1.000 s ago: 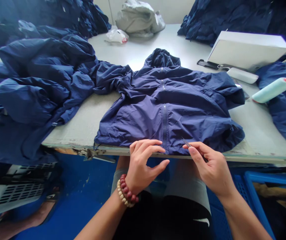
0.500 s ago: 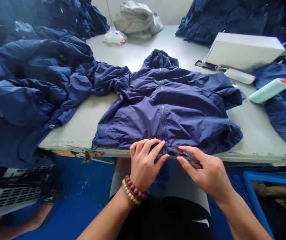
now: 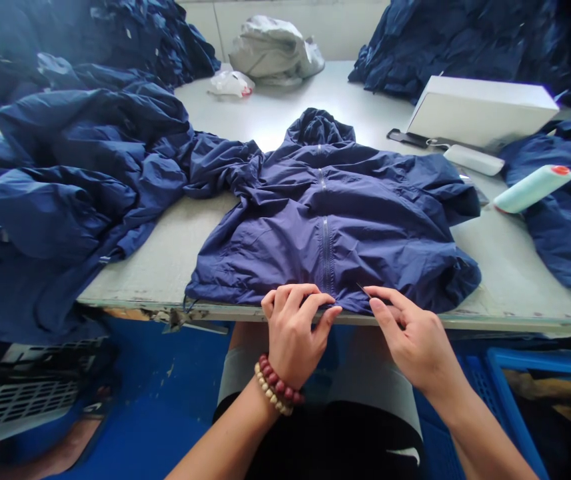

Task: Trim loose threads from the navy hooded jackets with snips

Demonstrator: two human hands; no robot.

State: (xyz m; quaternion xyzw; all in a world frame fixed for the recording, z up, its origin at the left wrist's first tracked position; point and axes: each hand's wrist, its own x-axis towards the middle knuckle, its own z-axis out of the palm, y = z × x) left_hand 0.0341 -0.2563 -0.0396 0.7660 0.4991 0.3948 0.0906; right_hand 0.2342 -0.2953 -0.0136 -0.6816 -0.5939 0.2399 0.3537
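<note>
A navy hooded jacket (image 3: 285,247) lies front up on the table, zip closed down its middle and hood toward the far side. My left hand (image 3: 298,327), with two bead bracelets at the wrist, pinches the bottom hem beside the zip (image 3: 326,253). To the right of it, my right hand (image 3: 410,333) is closed around thread snips (image 3: 364,291); only their dark tip shows past the fingers, just over the hem. The rest of the snips is hidden by the hand.
Piled navy garments (image 3: 85,180) cover the table's left, with more at the back corners. A white box (image 3: 482,110), a white case (image 3: 474,160) and a pale thread cone (image 3: 535,189) sit at right. A blue crate (image 3: 500,373) stands below the table edge.
My right hand has turned and shifted slightly right, so the snips now show only their tip. My left hand still grips the hem, slightly lower in view, its fingers more bent.
</note>
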